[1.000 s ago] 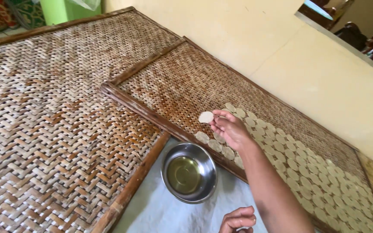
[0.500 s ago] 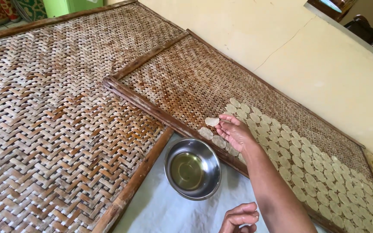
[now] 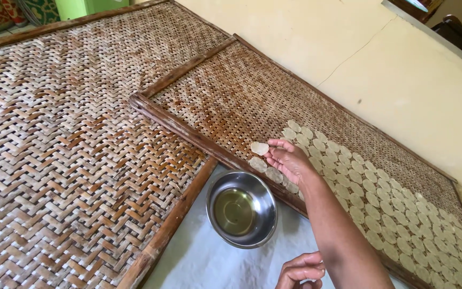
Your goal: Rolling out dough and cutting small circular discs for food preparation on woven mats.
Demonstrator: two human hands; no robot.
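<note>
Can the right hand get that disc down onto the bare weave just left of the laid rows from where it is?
Probably yes. The right hand holds the disc just above the bare part of the tray, beside the laid discs. Nothing lies between. The bowl sits off the tray, nearer the person.

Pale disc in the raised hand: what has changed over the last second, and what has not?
The right hand still pinches the pale disc at its fingertips, holding it just above the smaller woven tray by the row's end; it has barely shifted. Nothing was let go. The left hand stays curled low, and the steel bowl is unmoved.
</note>
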